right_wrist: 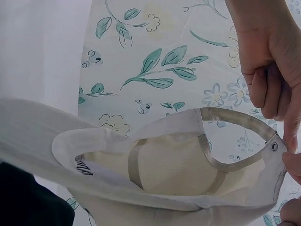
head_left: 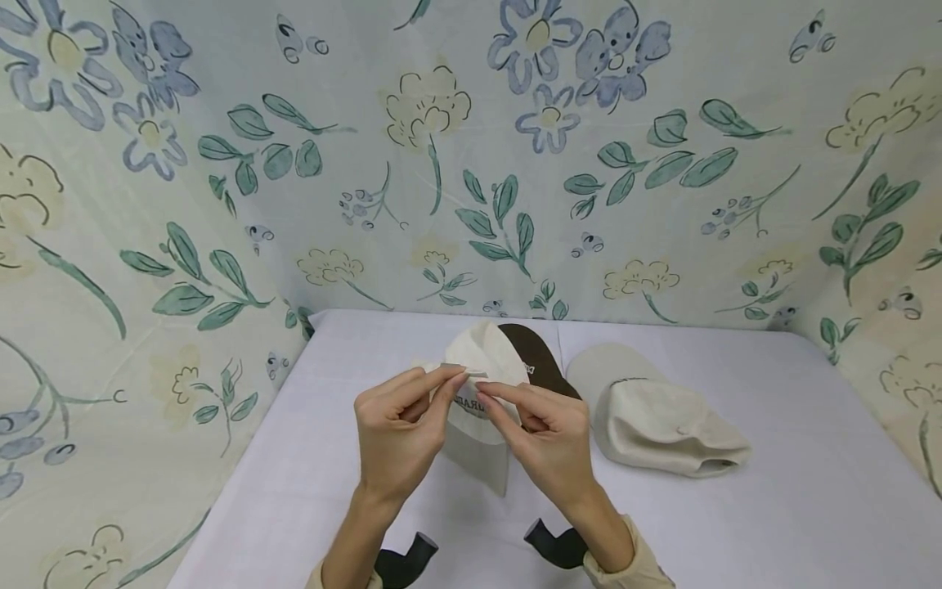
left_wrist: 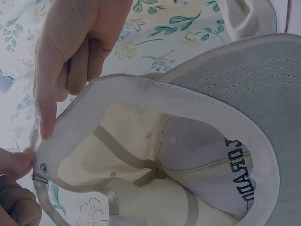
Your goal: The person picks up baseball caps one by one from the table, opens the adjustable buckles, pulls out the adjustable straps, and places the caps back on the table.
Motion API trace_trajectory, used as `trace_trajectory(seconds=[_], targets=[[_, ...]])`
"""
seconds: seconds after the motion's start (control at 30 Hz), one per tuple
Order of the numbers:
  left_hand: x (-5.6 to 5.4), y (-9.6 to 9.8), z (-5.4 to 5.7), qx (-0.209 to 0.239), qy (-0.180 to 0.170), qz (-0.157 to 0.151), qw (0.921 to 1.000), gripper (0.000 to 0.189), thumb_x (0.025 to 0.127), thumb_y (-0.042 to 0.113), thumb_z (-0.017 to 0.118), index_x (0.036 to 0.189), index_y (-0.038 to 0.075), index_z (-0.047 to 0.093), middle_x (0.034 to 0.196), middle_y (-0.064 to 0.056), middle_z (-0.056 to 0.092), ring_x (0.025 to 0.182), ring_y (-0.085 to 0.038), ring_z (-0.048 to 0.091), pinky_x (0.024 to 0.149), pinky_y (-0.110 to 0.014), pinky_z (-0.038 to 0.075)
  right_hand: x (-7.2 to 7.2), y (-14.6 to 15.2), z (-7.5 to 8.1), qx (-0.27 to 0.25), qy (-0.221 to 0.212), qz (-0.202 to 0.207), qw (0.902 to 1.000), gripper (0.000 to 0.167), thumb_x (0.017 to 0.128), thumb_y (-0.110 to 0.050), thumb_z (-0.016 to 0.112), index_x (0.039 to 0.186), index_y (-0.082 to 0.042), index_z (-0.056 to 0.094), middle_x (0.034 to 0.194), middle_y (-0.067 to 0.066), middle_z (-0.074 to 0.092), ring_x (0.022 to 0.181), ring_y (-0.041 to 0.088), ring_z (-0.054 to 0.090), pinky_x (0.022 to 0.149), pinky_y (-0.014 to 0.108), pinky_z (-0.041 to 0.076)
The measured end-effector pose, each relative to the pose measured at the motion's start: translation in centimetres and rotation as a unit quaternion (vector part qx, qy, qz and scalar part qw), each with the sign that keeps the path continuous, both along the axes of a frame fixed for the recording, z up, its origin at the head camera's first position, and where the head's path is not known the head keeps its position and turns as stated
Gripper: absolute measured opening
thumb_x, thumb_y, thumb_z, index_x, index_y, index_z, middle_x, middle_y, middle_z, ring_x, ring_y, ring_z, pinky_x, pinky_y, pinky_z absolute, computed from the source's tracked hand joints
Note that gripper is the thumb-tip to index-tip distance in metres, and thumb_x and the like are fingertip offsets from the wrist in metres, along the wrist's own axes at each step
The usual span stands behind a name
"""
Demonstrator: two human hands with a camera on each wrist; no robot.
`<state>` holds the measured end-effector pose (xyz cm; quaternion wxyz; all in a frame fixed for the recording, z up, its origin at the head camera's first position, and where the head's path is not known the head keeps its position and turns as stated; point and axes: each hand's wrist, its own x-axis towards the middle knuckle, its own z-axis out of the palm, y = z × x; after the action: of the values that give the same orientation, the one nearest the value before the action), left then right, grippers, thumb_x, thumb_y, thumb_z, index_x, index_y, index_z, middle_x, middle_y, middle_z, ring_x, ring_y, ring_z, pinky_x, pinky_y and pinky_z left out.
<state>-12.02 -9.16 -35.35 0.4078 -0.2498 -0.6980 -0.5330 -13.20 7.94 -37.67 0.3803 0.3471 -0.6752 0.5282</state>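
A cream baseball cap [head_left: 474, 462] hangs between both hands, its brim toward the person and its open underside facing the wrist cameras. My left hand [head_left: 403, 429] pinches the grey back strap between thumb and index finger. Close beside it, my right hand [head_left: 548, 433] pinches the cap's back edge near the strap's end. In the left wrist view, a small metal buckle [left_wrist: 40, 178] and an eyelet [left_wrist: 43, 167] show near the fingertips. Dark lettering [left_wrist: 241, 172] is visible inside the crown. The fingers partly hide the strap in the head view.
Behind the held cap lies a cap with a dark brown brim [head_left: 540, 360] bearing pale letters. At the right, another cream cap [head_left: 666, 421] rests on the white-covered table [head_left: 802, 507]. Floral cloth [head_left: 441, 180] hangs around the back and sides.
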Motion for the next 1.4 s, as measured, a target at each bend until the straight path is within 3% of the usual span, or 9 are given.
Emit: trace_trajectory(seconds=[0.57, 1.03, 1.4], targets=[[0.18, 0.08, -0.14, 0.006, -0.023, 0.017, 0.9996, 0.006, 0.085, -0.003, 0.082, 0.09, 0.0, 0.082, 0.052, 0.005, 0.03, 0.051, 0.005, 0.021, 0.043, -0.015, 0.016, -0.11, -0.3, -0.13, 0.007, -0.003, -0.015, 0.9999, 0.024, 0.078, 0.011, 0.082, 0.097, -0.005, 0.08, 0.052, -0.008, 0.028, 0.052, -0.004, 0.02, 0.044, 0.013, 0.018], [0.37, 0.09, -0.22, 0.044, -0.051, 0.018, 0.9975, 0.006, 0.086, -0.003, 0.081, 0.091, 0.001, 0.082, 0.052, 0.004, 0.036, 0.05, 0.005, 0.021, 0.041, -0.015, 0.018, 0.21, -0.62, -0.15, 0.02, 0.002, -0.01, 0.9997, 0.028, 0.076, 0.013, 0.082, 0.096, -0.006, 0.08, 0.052, -0.008, 0.028, 0.053, -0.005, 0.019, 0.045, 0.012, 0.018], [0.32, 0.23, -0.17, 0.059, -0.047, 0.014, 0.9971, 0.006, 0.086, -0.003, 0.081, 0.091, 0.0, 0.082, 0.052, 0.004, 0.031, 0.048, 0.001, 0.02, 0.042, -0.016, 0.017, 0.32, -0.59, -0.12, 0.024, 0.006, -0.008, 0.9997, 0.024, 0.078, 0.01, 0.082, 0.096, -0.006, 0.08, 0.052, -0.008, 0.028, 0.053, -0.005, 0.019, 0.044, 0.011, 0.018]])
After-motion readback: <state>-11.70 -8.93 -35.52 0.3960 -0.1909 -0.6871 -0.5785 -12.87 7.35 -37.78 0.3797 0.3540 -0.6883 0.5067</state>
